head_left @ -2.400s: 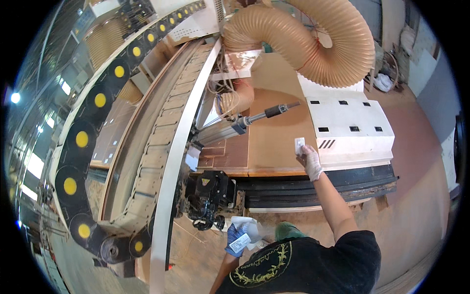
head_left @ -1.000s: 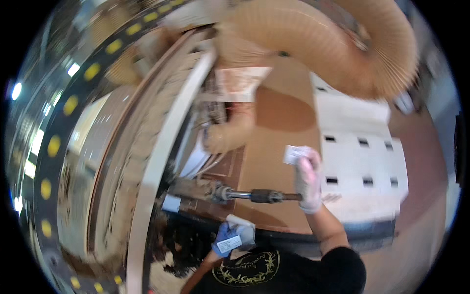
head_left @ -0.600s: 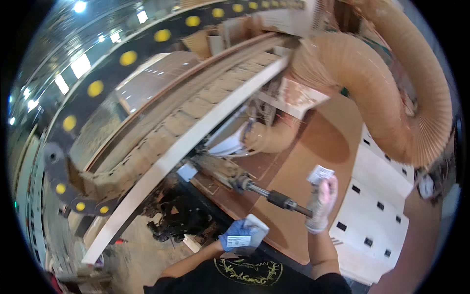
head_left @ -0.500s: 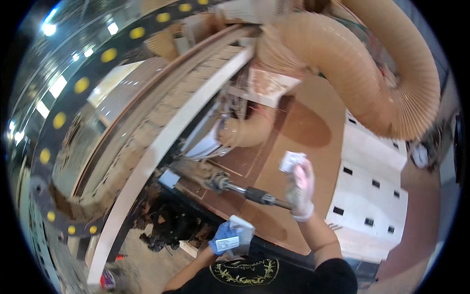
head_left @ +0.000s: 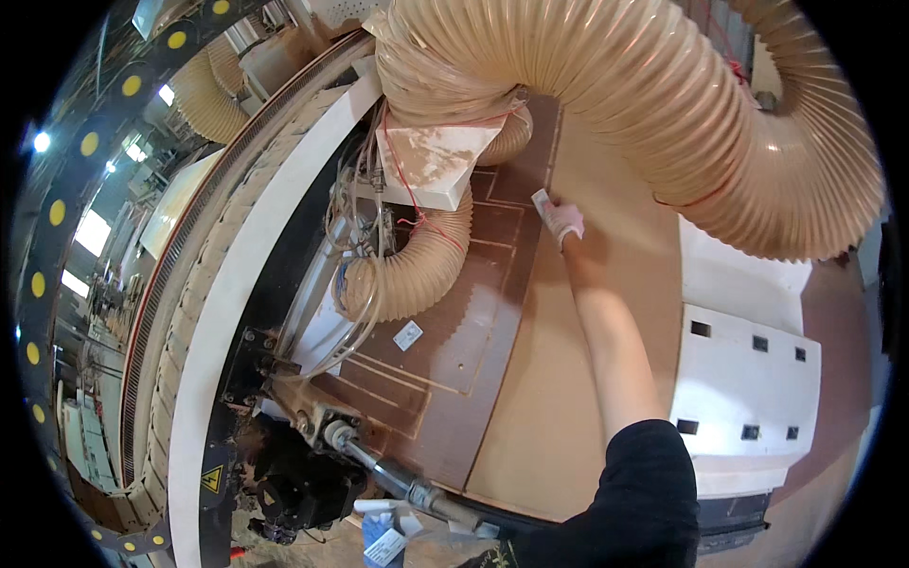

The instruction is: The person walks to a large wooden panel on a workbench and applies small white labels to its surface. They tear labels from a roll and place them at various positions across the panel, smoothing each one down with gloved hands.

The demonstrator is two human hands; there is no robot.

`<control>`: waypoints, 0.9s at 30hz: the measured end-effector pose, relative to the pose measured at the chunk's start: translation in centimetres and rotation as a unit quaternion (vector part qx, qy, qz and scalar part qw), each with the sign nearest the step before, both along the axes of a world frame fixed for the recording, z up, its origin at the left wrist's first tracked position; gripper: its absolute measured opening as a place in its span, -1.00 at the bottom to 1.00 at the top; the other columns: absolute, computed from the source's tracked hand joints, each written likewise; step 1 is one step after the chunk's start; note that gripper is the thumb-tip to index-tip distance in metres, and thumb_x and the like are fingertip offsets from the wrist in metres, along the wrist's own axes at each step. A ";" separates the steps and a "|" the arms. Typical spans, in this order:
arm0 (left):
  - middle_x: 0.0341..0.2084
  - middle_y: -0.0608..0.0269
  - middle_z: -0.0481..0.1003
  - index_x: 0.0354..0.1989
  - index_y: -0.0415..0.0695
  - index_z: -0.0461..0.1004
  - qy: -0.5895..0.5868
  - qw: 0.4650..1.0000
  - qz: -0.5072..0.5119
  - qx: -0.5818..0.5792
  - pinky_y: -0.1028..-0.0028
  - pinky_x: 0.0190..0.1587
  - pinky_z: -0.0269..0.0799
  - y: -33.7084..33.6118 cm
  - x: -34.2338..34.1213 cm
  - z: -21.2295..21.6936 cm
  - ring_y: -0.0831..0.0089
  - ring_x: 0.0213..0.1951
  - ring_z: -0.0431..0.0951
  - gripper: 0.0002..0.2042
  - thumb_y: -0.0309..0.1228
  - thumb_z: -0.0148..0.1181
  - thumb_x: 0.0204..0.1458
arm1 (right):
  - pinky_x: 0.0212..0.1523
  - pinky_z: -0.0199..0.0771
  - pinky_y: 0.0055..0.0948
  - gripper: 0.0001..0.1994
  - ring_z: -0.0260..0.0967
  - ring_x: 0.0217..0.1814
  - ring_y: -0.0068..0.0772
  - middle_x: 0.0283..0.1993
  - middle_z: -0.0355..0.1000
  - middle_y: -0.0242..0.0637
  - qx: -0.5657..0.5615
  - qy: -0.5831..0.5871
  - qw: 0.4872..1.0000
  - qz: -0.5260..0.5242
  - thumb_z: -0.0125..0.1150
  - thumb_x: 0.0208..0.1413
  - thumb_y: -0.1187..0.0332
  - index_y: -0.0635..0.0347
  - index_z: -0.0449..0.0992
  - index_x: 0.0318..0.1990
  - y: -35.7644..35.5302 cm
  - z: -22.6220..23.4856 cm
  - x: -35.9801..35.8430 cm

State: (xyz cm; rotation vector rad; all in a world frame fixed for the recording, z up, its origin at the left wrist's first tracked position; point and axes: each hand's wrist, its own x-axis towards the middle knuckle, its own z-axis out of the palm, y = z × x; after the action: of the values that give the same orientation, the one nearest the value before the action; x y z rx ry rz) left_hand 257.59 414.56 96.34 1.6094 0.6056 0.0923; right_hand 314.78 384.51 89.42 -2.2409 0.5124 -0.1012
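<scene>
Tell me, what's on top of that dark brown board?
On the dark brown board lies one small white label; the gloved right hand presses another label down. The ribbed hose covers its far part.

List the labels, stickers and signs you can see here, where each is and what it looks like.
Small white label: rectangular, under the gloved right hand on the brown board.
White sticker: rectangular, flat on the dark panel near the hose.
Warning sign: yellow triangle on the black machine frame.
Label stack: white, bottom edge.

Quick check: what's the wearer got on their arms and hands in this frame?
The right hand wears a thin white glove. The forearm is bare up to a short black sleeve at the upper arm. The left hand is out of view at the lower edge. No markings or jewellery show.
</scene>
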 end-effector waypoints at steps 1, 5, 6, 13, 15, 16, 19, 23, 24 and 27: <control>-0.45 0.28 0.40 -0.22 -0.10 0.33 0.013 0.998 0.043 -0.051 0.41 -0.37 0.37 -0.2 0.5 -0.2 0.41 -0.42 0.41 -0.74 -0.19 0.00 0.03 | -0.04 0.30 -0.29 -0.57 0.33 -0.03 -0.13 -0.14 0.42 -0.14 -0.032 0.006 0.999 0.001 0.00 -0.10 -0.06 0.07 0.50 -0.25 -0.3 0.0 1.7; -0.45 0.29 0.40 -0.21 -0.09 0.33 0.032 0.979 0.150 -0.134 0.41 -0.36 0.37 -0.8 2.1 -0.9 0.41 -0.41 0.41 -0.75 -0.20 0.00 0.03 | -0.09 0.33 -0.30 -0.62 0.36 -0.08 -0.12 -0.22 0.45 -0.15 -0.066 0.003 0.998 0.009 0.06 -0.11 -0.03 -0.05 0.50 -0.20 0.3 -1.4 7.2; -0.45 0.29 0.40 -0.21 -0.09 0.33 0.034 0.975 0.166 -0.140 0.41 -0.36 0.37 -1.0 2.4 -1.2 0.42 -0.41 0.41 -0.75 -0.20 0.00 0.03 | -0.07 0.31 -0.29 -0.61 0.33 -0.04 -0.15 -0.18 0.43 -0.18 -0.064 -0.030 0.997 0.018 0.06 -0.12 -0.04 -0.05 0.50 -0.20 0.3 -1.8 7.9; -0.44 0.31 0.40 -0.20 -0.08 0.32 0.038 0.954 0.250 -0.162 0.41 -0.35 0.38 -2.4 2.3 -2.9 0.42 -0.39 0.41 -0.76 -0.22 0.01 0.03 | 0.12 0.03 -0.25 -0.54 0.12 0.13 -0.34 0.03 0.27 -0.29 -0.390 -0.108 0.914 -0.029 0.07 -0.11 -0.02 -0.04 0.40 -0.05 -2.2 -2.9 8.7; -0.43 0.31 0.40 -0.20 -0.07 0.32 0.036 0.950 0.263 -0.164 0.41 -0.34 0.38 -2.8 2.0 -3.3 0.42 -0.39 0.41 -0.76 -0.22 0.01 0.03 | 0.15 -0.04 -0.24 -0.48 0.07 0.17 -0.35 0.09 0.21 -0.26 -0.410 -0.092 0.907 0.033 0.05 -0.09 -0.04 0.01 0.34 0.00 -3.2 -2.6 9.0; -0.43 0.31 0.40 -0.20 -0.07 0.32 0.033 0.948 0.270 -0.167 0.41 -0.34 0.38 -3.1 1.7 -3.5 0.43 -0.39 0.41 -0.76 -0.23 0.01 0.03 | 0.17 -0.06 -0.24 -0.45 0.04 0.19 -0.36 0.11 0.18 -0.25 -0.389 -0.064 0.914 0.093 0.03 -0.08 -0.06 0.05 0.31 0.02 -3.7 -2.5 9.1; -0.43 0.32 0.40 -0.19 -0.07 0.32 0.023 0.944 0.280 -0.172 0.41 -0.34 0.38 -3.9 0.9 -4.0 0.43 -0.38 0.41 -0.76 -0.23 0.01 0.03 | 0.19 -0.08 -0.23 -0.36 0.01 0.22 -0.34 0.16 0.13 -0.24 -0.396 -0.107 0.890 0.198 -0.03 -0.08 -0.14 0.14 0.24 0.06 -4.9 -3.3 8.5; -0.42 0.32 0.40 -0.18 -0.06 0.32 -0.003 0.938 0.294 -0.183 0.41 -0.33 0.38 -5.7 -1.0 -4.2 0.43 -0.37 0.41 -0.77 -0.24 0.01 0.03 | 0.19 -0.08 -0.22 -0.28 0.00 0.22 -0.32 0.18 0.11 -0.25 -0.415 -0.114 0.866 0.253 -0.11 -0.08 -0.24 0.16 0.19 0.09 -7.4 -4.6 5.9; -0.42 0.33 0.40 -0.18 -0.06 0.32 -0.012 0.936 0.298 -0.189 0.41 -0.33 0.38 -6.2 -1.5 -4.3 0.43 -0.37 0.41 -0.77 -0.24 0.01 0.03 | 0.19 -0.07 -0.23 -0.28 0.02 0.22 -0.32 0.17 0.12 -0.25 -0.424 -0.136 0.861 0.247 -0.12 -0.08 -0.24 0.17 0.19 0.09 -8.2 -4.4 5.1; -0.42 0.33 0.39 -0.18 -0.05 0.32 -0.045 0.926 0.308 -0.212 0.41 -0.32 0.38 -7.9 -3.0 -4.4 0.44 -0.36 0.41 -0.77 -0.25 0.01 0.03 | 0.14 0.01 -0.24 -0.29 0.09 0.16 -0.34 0.11 0.19 -0.27 -0.417 -0.074 0.862 0.278 -0.12 -0.08 -0.25 0.16 0.22 0.07 -10.4 -2.8 1.5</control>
State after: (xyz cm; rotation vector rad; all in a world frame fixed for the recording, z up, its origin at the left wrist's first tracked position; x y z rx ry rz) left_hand 254.60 406.63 91.90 0.9484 0.9700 0.4670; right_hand 316.32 374.13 86.61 -3.0973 -0.3731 -0.2257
